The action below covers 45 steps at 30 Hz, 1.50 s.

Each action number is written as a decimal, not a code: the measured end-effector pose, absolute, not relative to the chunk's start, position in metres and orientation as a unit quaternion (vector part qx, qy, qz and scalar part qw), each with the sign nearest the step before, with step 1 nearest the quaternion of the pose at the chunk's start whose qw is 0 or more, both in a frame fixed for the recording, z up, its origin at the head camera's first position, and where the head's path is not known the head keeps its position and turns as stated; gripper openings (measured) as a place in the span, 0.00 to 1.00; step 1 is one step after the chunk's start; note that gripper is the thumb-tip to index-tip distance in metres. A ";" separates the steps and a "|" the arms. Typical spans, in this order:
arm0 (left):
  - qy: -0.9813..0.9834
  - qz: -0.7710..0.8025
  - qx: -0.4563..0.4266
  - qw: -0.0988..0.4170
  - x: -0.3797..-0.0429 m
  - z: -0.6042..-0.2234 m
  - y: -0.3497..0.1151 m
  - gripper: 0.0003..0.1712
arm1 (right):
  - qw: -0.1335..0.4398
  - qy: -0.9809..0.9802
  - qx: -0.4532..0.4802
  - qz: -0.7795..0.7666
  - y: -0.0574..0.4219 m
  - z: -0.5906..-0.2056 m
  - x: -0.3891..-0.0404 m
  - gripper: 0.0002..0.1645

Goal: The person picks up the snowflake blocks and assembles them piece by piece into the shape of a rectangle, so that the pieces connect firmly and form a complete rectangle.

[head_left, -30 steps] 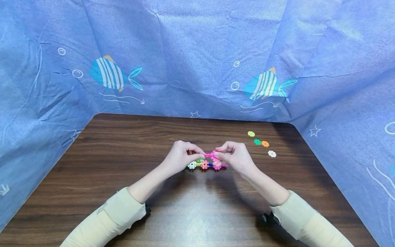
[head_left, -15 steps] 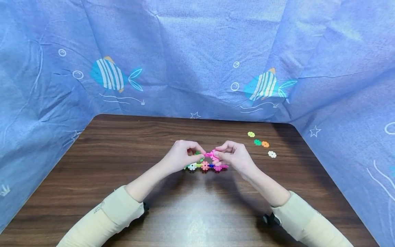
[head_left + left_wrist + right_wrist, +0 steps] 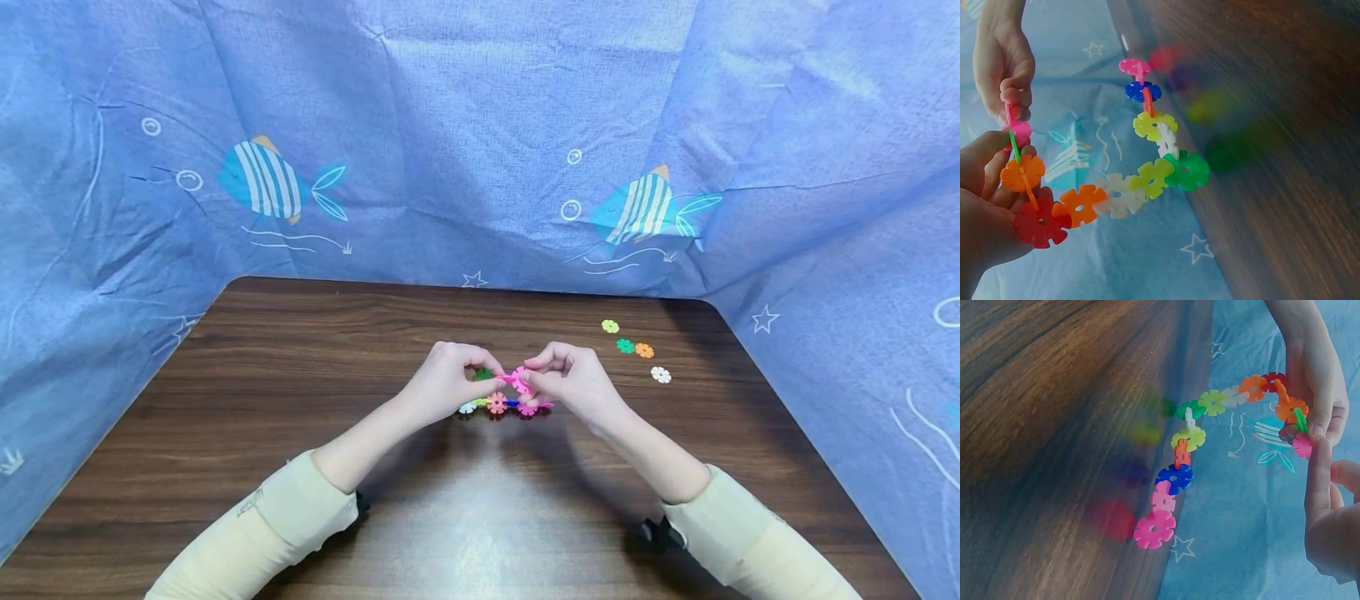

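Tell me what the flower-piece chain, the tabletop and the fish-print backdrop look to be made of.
Flower-piece chain: probably smooth molded plastic; thin, evenly colored, cleanly slotted pieces.
Tabletop: glossy wood or wood-look laminate; dark grain, a bright glare patch. I can't tell which.
Fish-print backdrop: apparently matte woven fabric; soft creases and fine surface texture.

Head view: bright | white glare on near tabletop [image 3: 480, 554] | wrist views: dimmer, hazy (softer, too)

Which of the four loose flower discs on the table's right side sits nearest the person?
The loose white disc, farthest right in the head view; the yellow disc, green disc and orange disc all lie farther back.
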<state>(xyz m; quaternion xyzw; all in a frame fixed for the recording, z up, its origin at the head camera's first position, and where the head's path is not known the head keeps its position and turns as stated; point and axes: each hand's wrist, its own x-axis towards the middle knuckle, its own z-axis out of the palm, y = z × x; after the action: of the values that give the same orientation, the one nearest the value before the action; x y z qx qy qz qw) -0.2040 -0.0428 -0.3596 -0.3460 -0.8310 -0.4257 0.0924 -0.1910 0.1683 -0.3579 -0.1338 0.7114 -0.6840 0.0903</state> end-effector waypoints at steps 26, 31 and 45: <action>-0.818 -0.386 -0.378 0.195 -0.197 -0.365 -0.037 0.02 | 0.095 0.716 -0.093 -0.685 0.164 -0.357 -0.186 0.12; -0.838 -0.391 -0.353 0.145 -0.201 -0.361 -0.037 0.02 | 0.102 0.706 -0.109 -0.693 0.167 -0.359 -0.190 0.12; -0.862 -0.365 -0.347 0.063 -0.210 -0.352 -0.048 0.02 | 0.073 0.773 -0.171 -0.607 0.217 -0.365 -0.205 0.22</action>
<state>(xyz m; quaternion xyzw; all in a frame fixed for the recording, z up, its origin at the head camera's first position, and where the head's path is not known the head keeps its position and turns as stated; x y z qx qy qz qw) -0.2102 -0.0481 -0.3524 -0.3471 -0.8616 -0.3649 0.0632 -0.2054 0.2165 -0.3646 -0.1712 0.7727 -0.6069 0.0725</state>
